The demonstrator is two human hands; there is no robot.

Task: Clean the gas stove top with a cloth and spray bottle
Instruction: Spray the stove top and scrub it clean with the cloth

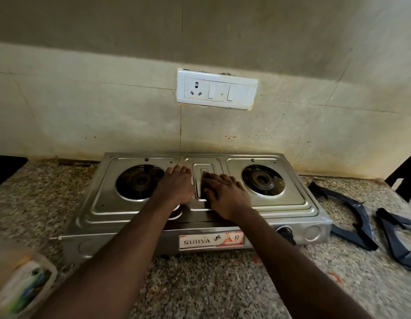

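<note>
Stove top [264,203]: left hand [177,186] and right hand [225,195] pressed flat, fingers straight, close together. Left burner [140,181] touches left fingers; right burner [261,179] near right fingers.

Two dark pan supports [362,214] lay on the speckled countertop [200,284], below and right of the white socket plate [217,89].

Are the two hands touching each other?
Apart. The head view shows a strip of bare stove top between the left hand and the right hand.
</note>
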